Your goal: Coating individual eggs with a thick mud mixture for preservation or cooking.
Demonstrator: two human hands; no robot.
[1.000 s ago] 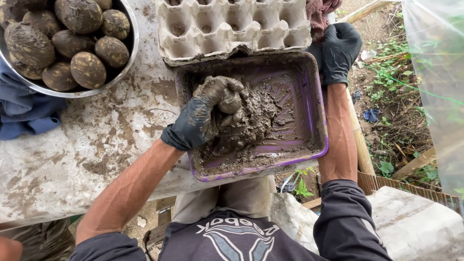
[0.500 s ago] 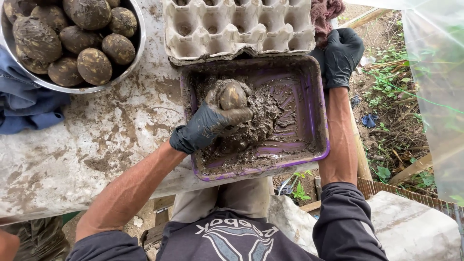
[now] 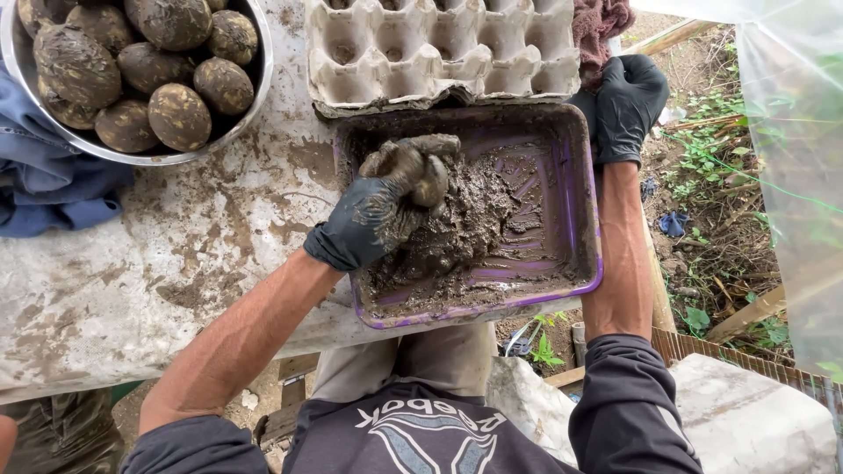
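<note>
The left hand [image 3: 378, 215], black-gloved and caked with mud, has its fingers [image 3: 408, 158] curled around a mud-coated egg [image 3: 428, 180] at the middle of the frame, over the wet mud in the purple tray [image 3: 584, 189]. The right hand's [image 3: 628, 101] fingers clamp the tray's upper right corner. Above lies a cardboard egg carton [image 3: 439, 53]; upper left, a metal bowl [image 3: 250, 96] of coated eggs on the smeared worktop [image 3: 176, 263].

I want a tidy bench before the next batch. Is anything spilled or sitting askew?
Yes. Mud is smeared across the table left of the purple tray, and the tray's near edge overhangs the table. The egg carton rests against the tray's far rim.
</note>
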